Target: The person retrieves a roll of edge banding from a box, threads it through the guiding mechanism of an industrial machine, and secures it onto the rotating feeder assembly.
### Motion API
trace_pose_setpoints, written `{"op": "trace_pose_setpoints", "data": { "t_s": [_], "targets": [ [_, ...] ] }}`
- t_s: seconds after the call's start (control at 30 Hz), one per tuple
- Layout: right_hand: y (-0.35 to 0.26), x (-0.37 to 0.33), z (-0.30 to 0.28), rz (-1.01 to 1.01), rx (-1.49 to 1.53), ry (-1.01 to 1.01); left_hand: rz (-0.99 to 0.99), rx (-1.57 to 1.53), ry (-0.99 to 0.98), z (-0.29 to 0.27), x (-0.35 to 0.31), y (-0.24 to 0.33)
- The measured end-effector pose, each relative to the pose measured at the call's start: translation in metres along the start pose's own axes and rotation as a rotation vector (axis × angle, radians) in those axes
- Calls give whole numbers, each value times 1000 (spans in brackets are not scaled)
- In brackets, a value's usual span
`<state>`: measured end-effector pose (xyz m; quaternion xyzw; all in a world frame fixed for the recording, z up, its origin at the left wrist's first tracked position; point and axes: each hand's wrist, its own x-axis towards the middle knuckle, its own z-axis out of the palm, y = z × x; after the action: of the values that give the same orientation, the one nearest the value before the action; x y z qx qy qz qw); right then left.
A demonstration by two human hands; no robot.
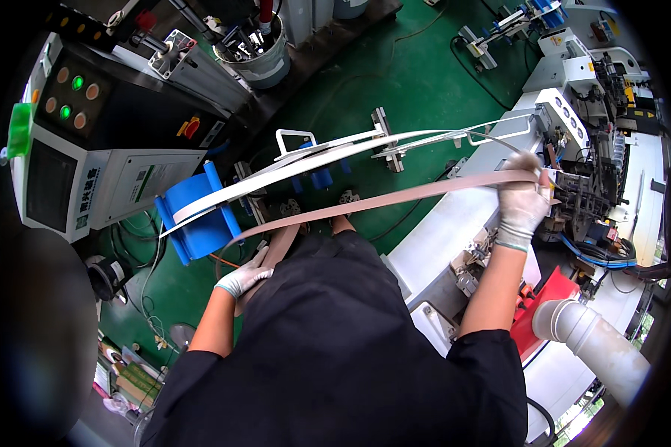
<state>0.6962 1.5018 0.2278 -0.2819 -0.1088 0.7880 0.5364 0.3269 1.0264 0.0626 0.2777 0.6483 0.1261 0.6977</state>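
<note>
My right hand, in a white glove, is closed on one end of a long pinkish-brown banding strip, against the mechanism of the white machine on the right. The strip sags leftward to a roll of the same banding beside my left leg. My gloved left hand grips that roll at its lower side; its fingertips are partly hidden. Above the brown strip, a white banding strip stretches from a blue reel holder to the machine. Motion smears the top of my right hand.
A control cabinet with lit green buttons stands at left. A bucket of metal parts is at the top. Wire guide arms cross ahead of me. A white duct pipe and red housing sit at lower right. Cables lie on the green floor.
</note>
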Motion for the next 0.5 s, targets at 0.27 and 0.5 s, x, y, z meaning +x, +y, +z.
{"op": "trace_pose_setpoints", "data": {
  "t_s": [0.27, 0.5],
  "targets": [
    [-241, -2, -73, -306, -220, 127, 54, -3, -64, 0, -14, -29],
    [-121, -11, -114, -105, -896, 336, -5, -70, -48, -8, -16, -40]
  ]
}}
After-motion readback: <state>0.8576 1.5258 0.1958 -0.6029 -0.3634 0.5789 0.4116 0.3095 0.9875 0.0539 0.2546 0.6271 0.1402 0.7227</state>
